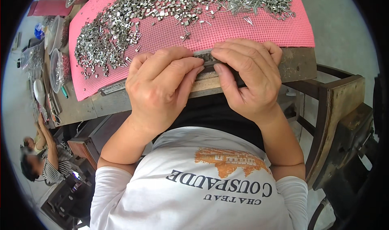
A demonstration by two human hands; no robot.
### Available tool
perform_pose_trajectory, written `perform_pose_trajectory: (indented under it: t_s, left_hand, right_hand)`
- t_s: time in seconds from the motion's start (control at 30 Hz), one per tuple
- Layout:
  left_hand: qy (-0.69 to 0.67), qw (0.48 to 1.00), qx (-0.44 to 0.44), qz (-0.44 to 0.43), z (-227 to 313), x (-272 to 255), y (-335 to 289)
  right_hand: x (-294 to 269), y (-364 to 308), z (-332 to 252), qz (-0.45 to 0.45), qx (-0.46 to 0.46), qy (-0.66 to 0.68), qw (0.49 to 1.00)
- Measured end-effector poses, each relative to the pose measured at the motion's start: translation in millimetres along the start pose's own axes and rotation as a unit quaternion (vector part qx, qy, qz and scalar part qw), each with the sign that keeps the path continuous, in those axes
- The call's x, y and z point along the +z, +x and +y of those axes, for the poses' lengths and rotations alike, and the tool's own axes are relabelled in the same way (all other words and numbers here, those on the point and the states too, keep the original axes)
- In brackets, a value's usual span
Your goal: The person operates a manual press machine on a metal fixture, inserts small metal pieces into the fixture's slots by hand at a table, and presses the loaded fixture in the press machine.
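The wooden bench [77, 111] is supporting a pink, waffle-textured mat [162, 33]. A narrow, dark metal bar [208, 58] is lying along the near edge, its long axis running left to right, left end pointing slightly wearerward. The left hand [160, 82] and right hand [253, 74] are bending narrowly over it; whether either is gripping anything, I cannot tell. Small, shiny, angular metal pieces [107, 39] are covering the mat's left and far portions.

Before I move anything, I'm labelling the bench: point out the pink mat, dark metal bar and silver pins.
Pink mat [227, 27], head view: bare surface.
Dark metal bar [208, 62], head view: exposed middle.
Silver pins [254, 1], head view: pile's middle.
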State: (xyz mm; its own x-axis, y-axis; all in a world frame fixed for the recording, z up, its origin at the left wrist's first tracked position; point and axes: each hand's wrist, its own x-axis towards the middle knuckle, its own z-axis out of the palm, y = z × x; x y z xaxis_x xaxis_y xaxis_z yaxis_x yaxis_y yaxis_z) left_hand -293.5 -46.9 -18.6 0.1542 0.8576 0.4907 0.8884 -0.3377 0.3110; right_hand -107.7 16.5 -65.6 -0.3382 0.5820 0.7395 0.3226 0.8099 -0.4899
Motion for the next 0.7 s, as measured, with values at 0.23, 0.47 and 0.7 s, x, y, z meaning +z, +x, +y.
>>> perform_pose_trajectory:
  t_s: [0.23, 0.47, 0.7]
  left_hand:
    - [-0.065, 0.997, -0.010, 0.037, -7.1, 6.0, -6.9]
    - [-0.089, 0.995, -0.040, -0.011, -4.5, -3.1, -7.0]
    - [-0.055, 0.997, 0.045, 0.040, -41.5, -30.0, -39.7]
  right_hand:
    - [-5.6, 3.4, -3.6, -0.032, 0.013, -0.010, 0.999]
    - [-4.9, 3.7, -2.2, -0.042, 0.021, -0.021, 0.999]
    - [-42.8, 5.8, 15.2, -0.062, 0.007, -0.079, 0.995]
